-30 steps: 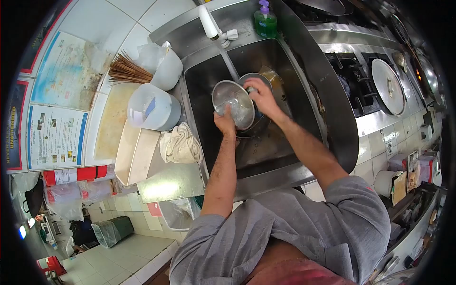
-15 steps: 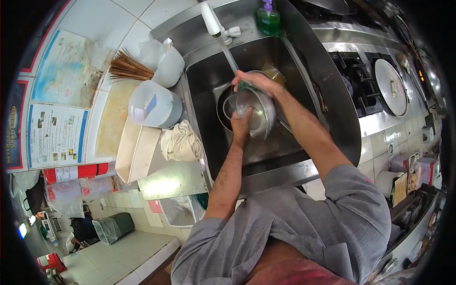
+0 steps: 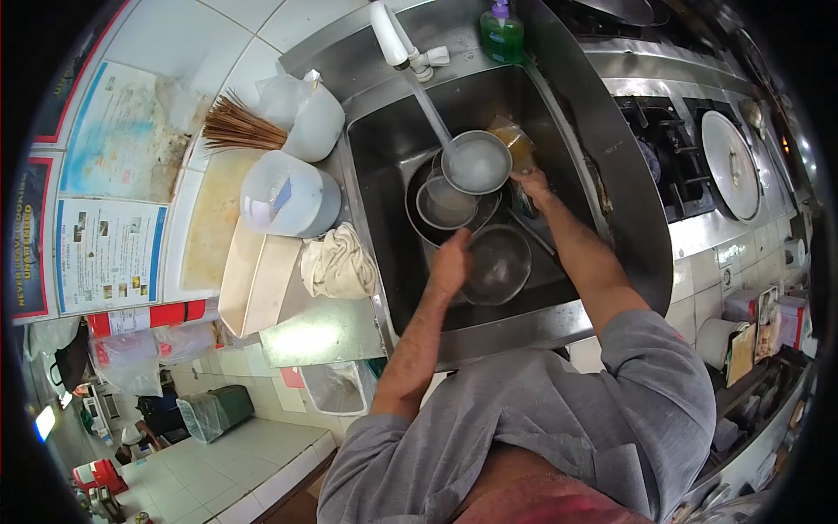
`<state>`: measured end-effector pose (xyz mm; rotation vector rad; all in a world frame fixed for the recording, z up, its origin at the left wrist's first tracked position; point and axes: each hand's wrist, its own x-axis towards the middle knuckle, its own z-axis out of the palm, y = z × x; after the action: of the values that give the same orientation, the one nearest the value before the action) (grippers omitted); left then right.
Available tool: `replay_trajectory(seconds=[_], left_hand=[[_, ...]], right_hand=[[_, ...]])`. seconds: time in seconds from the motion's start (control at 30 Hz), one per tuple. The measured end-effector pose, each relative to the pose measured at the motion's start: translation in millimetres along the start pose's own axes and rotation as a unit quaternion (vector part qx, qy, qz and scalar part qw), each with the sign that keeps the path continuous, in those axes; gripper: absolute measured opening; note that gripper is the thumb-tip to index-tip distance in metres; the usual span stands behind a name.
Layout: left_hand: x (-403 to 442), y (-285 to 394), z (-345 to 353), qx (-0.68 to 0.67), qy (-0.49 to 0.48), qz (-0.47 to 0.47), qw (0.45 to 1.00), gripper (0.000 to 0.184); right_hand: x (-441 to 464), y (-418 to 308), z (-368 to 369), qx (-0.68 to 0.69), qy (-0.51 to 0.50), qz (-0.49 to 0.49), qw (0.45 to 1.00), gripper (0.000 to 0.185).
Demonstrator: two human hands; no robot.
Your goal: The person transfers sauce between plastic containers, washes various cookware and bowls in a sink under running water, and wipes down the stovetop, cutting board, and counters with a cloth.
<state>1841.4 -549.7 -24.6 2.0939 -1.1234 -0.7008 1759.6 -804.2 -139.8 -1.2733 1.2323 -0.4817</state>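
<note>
Closely, we watch the left hand [image 3: 451,262] curl at the near side of the small bowl [image 3: 445,208] and over the edge of the wide bowl [image 3: 499,266]; blur leaves us unable to tell whether its grip pinches either. Our right hand [image 3: 532,185] bends its fingers beside the upper bowl [image 3: 480,168], and we cannot tell what, if anything, they close on. All three bowls are in the sink [image 3: 377,153], the small one set within a larger pan [image 3: 428,229], likely to nest compactly. Above, the white tap [image 3: 389,37] sends water to the upper bowl's rim, apparently why it sits there. Farther out, we find green soap [image 3: 502,39] at the sink's back corner, seemingly for easy reach, and a bunched cloth [image 3: 338,262] alongside, probably kept clear of the water.
</note>
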Motion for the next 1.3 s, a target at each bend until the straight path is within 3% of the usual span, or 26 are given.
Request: replay_trajectory(seconds=[0.07,0.13,0.2,0.23,0.3,0.37,0.43,0.47,0.53,0.57,0.63,0.67,0.7,0.77,0.8,0.83,0.9,0.93,0.97,1.0,1.03,1.07,1.1,1.13,1.2,1.3], left_hand=[[-10,13,16,-0.013,-0.038,-0.043,0.998,0.019],[-15,0,39,0.215,-0.085,0.032,0.972,0.017],[-19,0,45,0.225,-0.137,0.007,0.965,0.017],[-21,3,45,0.231,-0.192,-0.018,0.954,0.018],[-20,1,40,0.202,-0.219,-0.009,0.955,0.025],[-3,-9,37,0.112,-0.124,0.098,0.981,0.032],[27,7,21,0.101,-0.014,0.068,0.993,0.042],[46,18,10,0.1,0.037,0.1,0.989,0.046],[85,37,-8,0.11,0.142,0.166,0.97,0.055],[103,45,-14,0.12,0.196,0.2,0.952,0.058],[132,57,-24,0.14,0.221,0.213,0.941,0.055],[139,61,-28,0.164,0.246,0.222,0.929,0.052],[141,69,-36,0.161,0.245,0.226,0.929,0.052],[143,84,-54,0.066,0.056,0.018,0.996,0.039],[144,69,-51,0.082,0.091,0.072,0.99,0.033],[149,47,-39,0.084,0.091,0.074,0.99,0.033],[158,9,-13,-0.174,0.149,0.027,0.973,0.032],[136,43,-23,-0.375,0.089,-0.101,0.917,0.034],[128,41,-25,-0.372,0.09,-0.101,0.918,0.034],[124,39,-27,-0.383,0.116,-0.101,0.911,0.034],[122,36,-30,-0.393,0.142,-0.101,0.903,0.034],[117,21,-39,-0.425,0.162,-0.116,0.883,0.034],[118,-18,-44,-0.463,0.125,-0.085,0.874,0.033],[105,-13,-53,-0.452,0.124,-0.099,0.878,0.033],[88,-11,-55,-0.434,0.115,-0.135,0.883,0.031],[92,4,-30,-0.437,0.083,-0.208,0.871,0.029]], right_hand=[[1,-1,12,0.001,-0.039,0.011,0.999,0.041],[12,6,27,0.002,-0.079,0.019,0.997,0.045],[25,11,46,-0.163,-0.085,0.045,0.982,0.043],[30,9,48,-0.162,-0.086,0.046,0.982,0.043],[34,0,50,-0.276,0.031,0.005,0.961,0.036],[15,-52,35,-0.367,0.001,-0.067,0.928,0.028],[20,-68,26,-0.44,0.047,-0.276,0.853,0.025],[13,-85,20,-0.443,0.051,-0.275,0.852,0.025],[-16,-140,9,-0.55,-0.081,-0.398,0.73,0.023],[-29,-159,4,-0.553,-0.076,-0.397,0.728,0.023],[-49,-185,-3,-0.566,-0.117,-0.526,0.624,0.029],[-54,-194,-4,-0.554,-0.128,-0.539,0.621,0.031],[-59,-200,-4,-0.556,-0.123,-0.538,0.621,0.031],[-69,-208,-4,-0.405,-0.067,-0.611,0.677,0.021],[-72,-210,-5,-0.344,-0.061,-0.588,0.73,0.023],[-71,-207,1,-0.343,-0.058,-0.588,0.73,0.023],[-61,-182,37,-0.064,0.16,-0.462,0.87,0.037],[-48,-161,63,-0.009,0.182,-0.388,0.903,0.048],[-35,-136,92,-0.003,0.17,-0.351,0.921,0.049],[-39,-113,115,-0.003,0.041,-0.267,0.963,0.048],[-31,-91,118,-0.018,-0.173,-0.325,0.93,0.046],[-28,-82,115,-0.076,-0.396,-0.412,0.817,0.04],[-31,-79,101,-0.072,-0.397,-0.414,0.816,0.04],[-38,-81,81,-0.261,-0.313,-0.527,0.746,0.034],[-55,-123,53,-0.539,-0.212,-0.572,0.58,0.02],[-24,-132,73,-0.489,-0.185,-0.64,0.563,0.021]])
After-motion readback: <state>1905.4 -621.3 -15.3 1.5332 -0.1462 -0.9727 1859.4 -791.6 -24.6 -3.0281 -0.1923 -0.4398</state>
